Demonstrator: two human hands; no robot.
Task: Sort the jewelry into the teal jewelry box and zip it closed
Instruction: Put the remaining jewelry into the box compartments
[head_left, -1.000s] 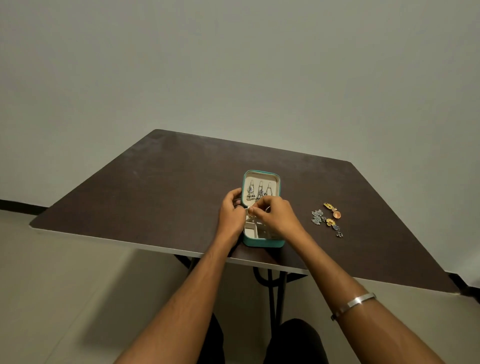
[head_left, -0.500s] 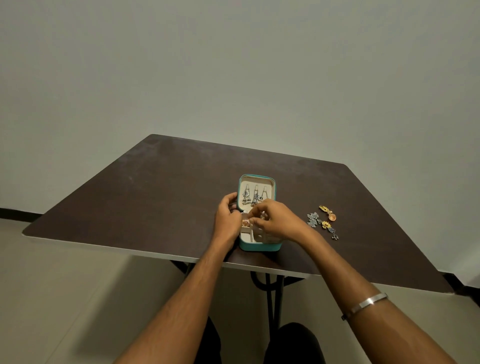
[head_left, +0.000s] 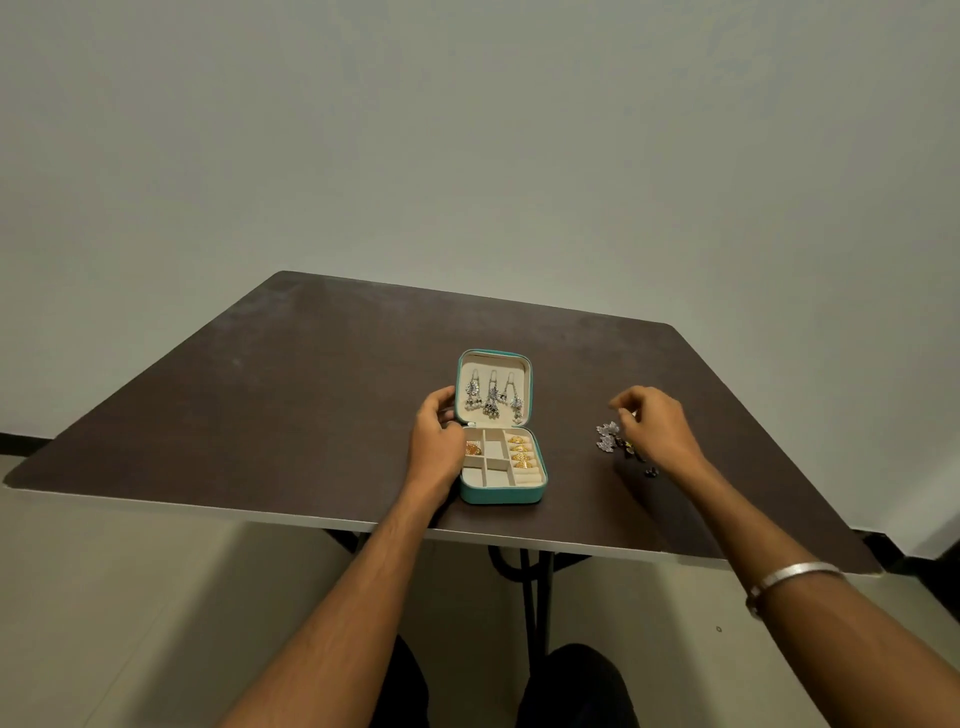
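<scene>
The teal jewelry box (head_left: 500, 497) lies open near the table's front edge, its lid standing up. Three silver earrings (head_left: 491, 401) hang inside the lid. Several gold rings (head_left: 521, 450) fill the right-hand roll, and an orange piece (head_left: 471, 448) sits in the top left compartment. My left hand (head_left: 435, 448) grips the box's left side by the hinge. Over a small pile of loose jewelry (head_left: 608, 436) to the right of the box hangs my right hand (head_left: 655, 422), fingers curled downward. Nothing shows between its fingertips. Part of the pile is hidden under it.
The dark brown table (head_left: 260, 395) ends in a pale front edge just below the box. A plain wall stands behind it. A silver bangle (head_left: 795, 574) circles my right wrist. My knees and the black table legs show below the edge.
My right hand has left the box and moved right, over the loose jewelry. The box interior, covered before, is now in plain sight. My left hand stays on the box.
</scene>
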